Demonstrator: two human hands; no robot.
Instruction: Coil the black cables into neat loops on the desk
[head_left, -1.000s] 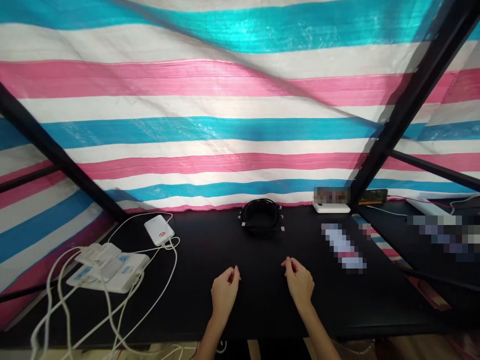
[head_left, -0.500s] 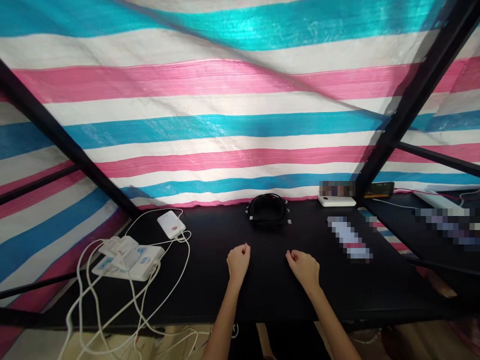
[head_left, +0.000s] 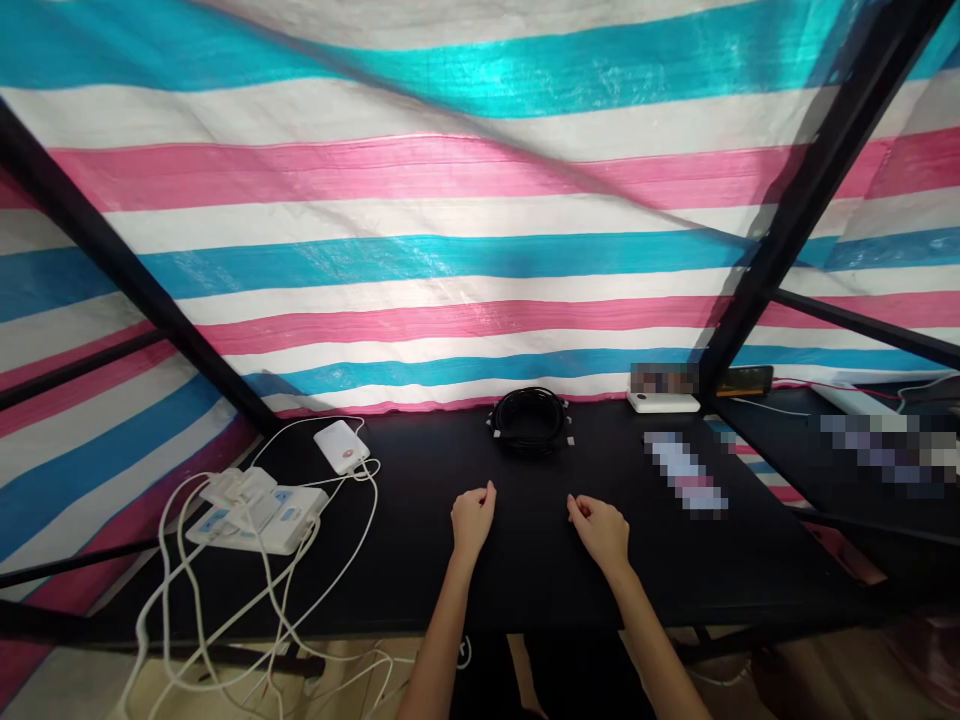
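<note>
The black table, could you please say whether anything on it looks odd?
Yes: the white cables by the power strip look untidy, looping loosely and hanging over the front edge of the table.

Across the upper frame we note striped sheeting (head_left: 450, 215): creased plastic, glossy at top centre. Desk (head_left: 405, 560) below, smooth, low sheen. Lower left, we log a power strip (head_left: 298, 512), smooth white plastic; centre, a cable coil (head_left: 529, 446), plastic-like sheathing.
</note>
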